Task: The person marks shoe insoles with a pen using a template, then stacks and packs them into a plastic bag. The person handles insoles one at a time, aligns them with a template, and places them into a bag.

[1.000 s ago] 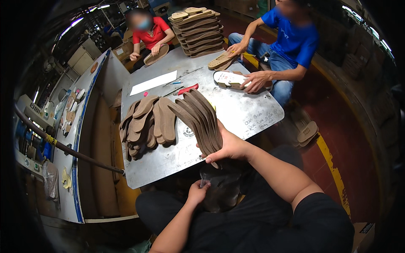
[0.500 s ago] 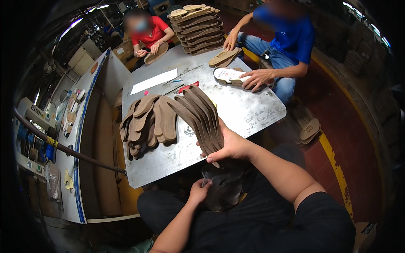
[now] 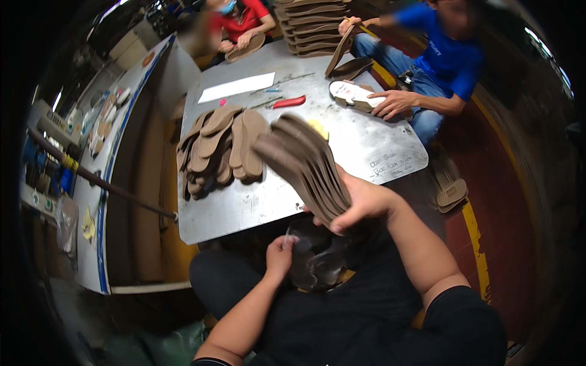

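My right hand (image 3: 366,198) is wrapped round the near end of a stack of several brown shoe footbeds (image 3: 308,168). They stand tilted on edge over the near edge of the metal table (image 3: 244,213), their far ends fanned and a little blurred. My left hand (image 3: 281,256), lower down above my lap, pinches the rim of a clear plastic bag (image 3: 314,262). The bag hangs across my lap beneath the stack, its lower part blending into dark clothing. To the left of the stack, a loose pile of brown footbeds (image 3: 213,137) lies on the table.
Further back lie a white sheet (image 3: 237,87), a red-handled tool (image 3: 289,102) and a yellow piece (image 3: 318,128). A tall footbed stack (image 3: 311,27) stands at the far edge. Two co-workers sit opposite, handling footbeds. A rod (image 3: 116,189) reaches the table's left side, near a shelf (image 3: 137,183).
The view has shifted, so the table sits higher. My right hand has lowered and tilted the footbeds towards the bag. The co-worker in blue has raised a footbed off the table.
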`<action>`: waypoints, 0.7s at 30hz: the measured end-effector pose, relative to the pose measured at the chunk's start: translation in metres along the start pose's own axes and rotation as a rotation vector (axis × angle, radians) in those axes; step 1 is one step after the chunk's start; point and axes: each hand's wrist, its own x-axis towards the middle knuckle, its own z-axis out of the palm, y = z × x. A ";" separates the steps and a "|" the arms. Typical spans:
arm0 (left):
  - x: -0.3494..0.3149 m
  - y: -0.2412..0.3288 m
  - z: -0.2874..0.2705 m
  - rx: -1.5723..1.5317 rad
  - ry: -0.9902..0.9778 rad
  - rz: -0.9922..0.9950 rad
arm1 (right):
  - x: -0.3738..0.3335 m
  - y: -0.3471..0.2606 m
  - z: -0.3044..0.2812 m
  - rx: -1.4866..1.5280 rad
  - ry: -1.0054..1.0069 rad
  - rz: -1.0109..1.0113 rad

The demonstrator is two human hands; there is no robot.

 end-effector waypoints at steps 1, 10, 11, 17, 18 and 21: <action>-0.002 -0.007 0.000 -0.063 0.059 0.093 | -0.008 0.002 -0.008 -0.027 -0.126 0.118; -0.033 0.067 -0.016 -0.494 -0.004 -0.511 | -0.019 0.075 -0.032 -0.553 -0.389 0.484; -0.033 0.067 -0.014 -0.487 0.019 -0.522 | -0.010 0.083 -0.033 -0.580 -0.401 0.592; -0.027 0.064 -0.017 -0.557 0.107 -0.517 | 0.039 0.148 -0.027 -0.518 -0.474 0.769; -0.026 0.068 -0.022 -0.576 0.132 -0.562 | 0.041 0.156 -0.022 -0.517 -0.496 0.722; -0.026 0.062 -0.035 -0.615 0.215 -0.533 | 0.042 0.166 -0.008 -0.698 -0.525 0.759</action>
